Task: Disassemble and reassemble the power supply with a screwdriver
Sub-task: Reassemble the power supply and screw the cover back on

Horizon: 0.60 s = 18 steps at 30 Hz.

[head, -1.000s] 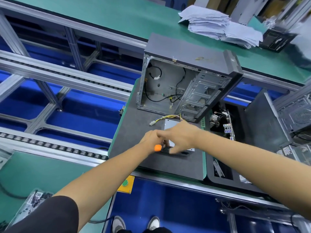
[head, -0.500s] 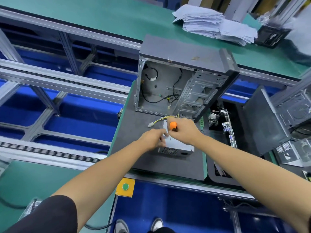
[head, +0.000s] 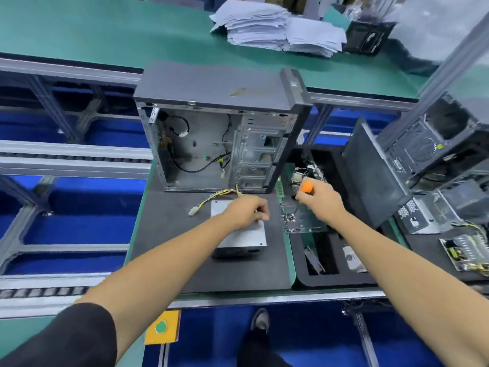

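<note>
Dark grey work mat (head: 169, 250), open computer case (head: 211, 139), power supply (head: 243, 234)

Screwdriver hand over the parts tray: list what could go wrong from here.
1. The right hand grips the screwdriver above the bare circuit board in the black foam tray; its tip is hidden, so it might scrape or jab the board.
2. The left hand rests on only the far part of the power supply, which may slide on the mat.
3. The cable bundle trails loose and could snag.
</note>
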{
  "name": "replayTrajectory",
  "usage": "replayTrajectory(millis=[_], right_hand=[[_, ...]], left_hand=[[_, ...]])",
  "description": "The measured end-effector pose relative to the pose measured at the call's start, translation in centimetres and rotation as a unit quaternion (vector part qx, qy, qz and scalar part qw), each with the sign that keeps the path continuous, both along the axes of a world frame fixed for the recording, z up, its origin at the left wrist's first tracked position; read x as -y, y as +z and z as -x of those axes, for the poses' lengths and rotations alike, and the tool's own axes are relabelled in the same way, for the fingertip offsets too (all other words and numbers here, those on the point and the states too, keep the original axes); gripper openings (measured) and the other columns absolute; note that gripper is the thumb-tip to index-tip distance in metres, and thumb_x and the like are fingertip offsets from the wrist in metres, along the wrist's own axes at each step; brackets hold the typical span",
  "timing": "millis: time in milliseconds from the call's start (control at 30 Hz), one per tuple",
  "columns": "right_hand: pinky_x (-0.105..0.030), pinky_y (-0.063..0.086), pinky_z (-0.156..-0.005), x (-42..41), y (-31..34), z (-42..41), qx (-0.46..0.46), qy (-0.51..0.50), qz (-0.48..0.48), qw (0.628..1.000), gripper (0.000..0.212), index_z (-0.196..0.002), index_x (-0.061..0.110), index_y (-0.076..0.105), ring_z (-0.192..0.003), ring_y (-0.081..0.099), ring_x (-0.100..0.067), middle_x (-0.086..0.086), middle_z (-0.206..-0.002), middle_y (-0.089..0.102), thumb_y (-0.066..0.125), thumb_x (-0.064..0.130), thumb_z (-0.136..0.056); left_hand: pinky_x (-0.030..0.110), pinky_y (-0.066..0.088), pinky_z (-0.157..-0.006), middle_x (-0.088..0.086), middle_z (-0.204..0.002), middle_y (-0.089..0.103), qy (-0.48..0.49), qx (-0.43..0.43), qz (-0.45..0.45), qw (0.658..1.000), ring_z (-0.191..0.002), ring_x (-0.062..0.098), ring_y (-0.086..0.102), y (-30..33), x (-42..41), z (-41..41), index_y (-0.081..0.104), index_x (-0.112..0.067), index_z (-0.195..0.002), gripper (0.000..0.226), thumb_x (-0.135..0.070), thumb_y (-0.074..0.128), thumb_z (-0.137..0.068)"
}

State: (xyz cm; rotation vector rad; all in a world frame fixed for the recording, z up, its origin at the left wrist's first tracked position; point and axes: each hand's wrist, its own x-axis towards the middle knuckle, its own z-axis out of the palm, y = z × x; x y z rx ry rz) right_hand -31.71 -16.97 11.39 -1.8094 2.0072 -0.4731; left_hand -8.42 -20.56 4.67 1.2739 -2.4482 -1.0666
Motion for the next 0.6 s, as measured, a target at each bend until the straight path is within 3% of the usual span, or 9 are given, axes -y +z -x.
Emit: replayTrajectory(millis=[67,167,267,333,433,500,600], right_hand=[[-0.032,0.044,-0.063,0.5,-0.8,2.6,-0.014,-0.024,-0.007,1.0,0.019,-0.077,0.025,0.055,-0.066,0.06,-0.019,0.004,-0.063,0.064,0.051,0.043,-0.077],[-0.031,0.047,-0.065,1.3,-2.5,5.6,-0.041,-0.025,-0.013,0.999,0.014,-0.083,0.026,0.052,-0.067,0.063,-0.018,0.004,-0.066,0.066,0.051,0.04,-0.081],[-0.035,0.05,-0.066,2.4,-4.0,7.3,-0.05,-0.012,-0.031,0.998,0.016,-0.087,0.027,0.043,-0.066,0.062,-0.021,0.002,-0.068,0.064,0.05,0.042,-0.082],[-0.034,0.046,-0.061,3.3,-4.7,8.1,-0.061,0.014,-0.04,0.997,0.019,-0.084,0.027,0.038,-0.064,0.058,-0.023,0.001,-0.068,0.06,0.049,0.042,-0.082],[-0.032,0.034,-0.052,4.6,-5.4,8.8,-0.07,0.051,-0.042,0.995,0.021,-0.081,0.028,0.034,-0.06,0.053,-0.02,0.001,-0.065,0.054,0.052,0.039,-0.086],[-0.032,0.031,-0.051,5.4,-5.6,9.3,-0.069,0.064,-0.047,0.994,0.021,-0.08,0.03,0.033,-0.057,0.051,-0.018,0.002,-0.062,0.053,0.051,0.038,-0.086],[-0.03,0.03,-0.05,6.1,-5.9,9.9,-0.076,0.085,-0.056,0.992,0.018,-0.081,0.032,0.033,-0.056,0.051,-0.015,0.003,-0.06,0.054,0.049,0.038,-0.087]], left_hand=[[0.035,0.051,-0.085,-0.004,-0.093,0.07,-0.001,0.002,0.018,1.0,-0.092,0.017,0.063,0.0,1.1,3.6,0.068,-0.015,-0.098,0.005,-0.014,0.07,-0.093],[0.031,0.046,-0.085,-0.009,-0.101,0.073,0.0,0.046,0.045,0.998,-0.097,0.012,0.064,-0.7,2.8,8.3,0.066,-0.024,-0.11,0.02,-0.019,0.071,-0.091],[0.021,0.033,-0.08,-0.013,-0.089,0.075,0.0,0.107,0.062,0.992,-0.086,0.002,0.067,-2.2,4.4,11.9,0.068,-0.028,-0.098,0.014,-0.018,0.073,-0.088],[0.011,0.03,-0.072,-0.008,-0.078,0.074,-0.003,0.147,0.072,0.987,-0.074,0.004,0.066,-3.4,5.0,13.7,0.071,-0.022,-0.092,0.014,-0.01,0.07,-0.086],[0.024,0.047,-0.077,-0.005,-0.073,0.072,-0.006,0.154,0.071,0.986,-0.073,0.013,0.06,-4.6,6.3,15.5,0.072,-0.013,-0.088,0.008,-0.012,0.064,-0.086],[0.033,0.038,-0.09,-0.008,-0.085,0.074,-0.049,0.207,0.069,0.975,-0.087,0.014,0.055,-4.8,7.1,16.0,0.065,-0.026,-0.087,0.01,-0.017,0.068,-0.088],[0.036,0.024,-0.084,-0.012,-0.103,0.064,-0.055,0.251,0.092,0.962,-0.11,0.018,0.042,-5.1,7.6,16.2,0.069,-0.03,-0.095,0.013,-0.032,0.077,-0.085]])
